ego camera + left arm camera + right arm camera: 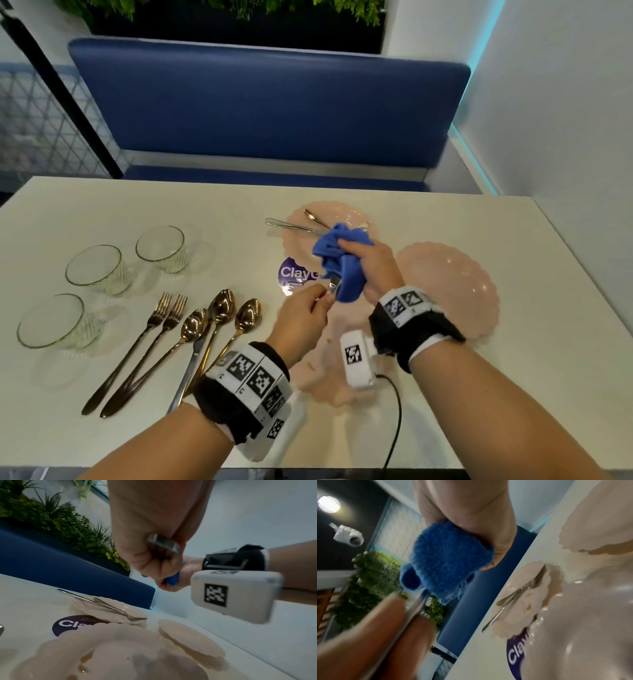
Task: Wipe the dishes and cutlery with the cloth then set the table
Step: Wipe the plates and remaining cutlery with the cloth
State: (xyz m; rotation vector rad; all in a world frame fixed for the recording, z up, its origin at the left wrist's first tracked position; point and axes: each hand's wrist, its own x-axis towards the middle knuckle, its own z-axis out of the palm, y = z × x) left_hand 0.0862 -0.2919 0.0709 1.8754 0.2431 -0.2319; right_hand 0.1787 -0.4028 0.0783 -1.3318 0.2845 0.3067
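My left hand (320, 299) pinches the handle of a silver piece of cutlery (331, 287) above the near pink plate (325, 380). My right hand (368, 270) grips the blue cloth (342, 263), which is bunched round the other end of that piece and hides it. In the right wrist view the flat metal shaft (418, 607) runs from my left fingers (385, 622) into the cloth (447, 555). A far pink plate (356, 214) carries a silver fork (291, 226) and a gold spoon (317, 219). Another pink plate (455, 291) lies to the right.
Three glass cups (94, 270) stand at the left. Beside them lie two gold forks (164, 315), three gold spoons (222, 308) and a silver knife (191, 366). A purple sticker (294, 274) marks the table middle. A black cable (397, 418) crosses the near edge. A blue bench (267, 109) stands behind.
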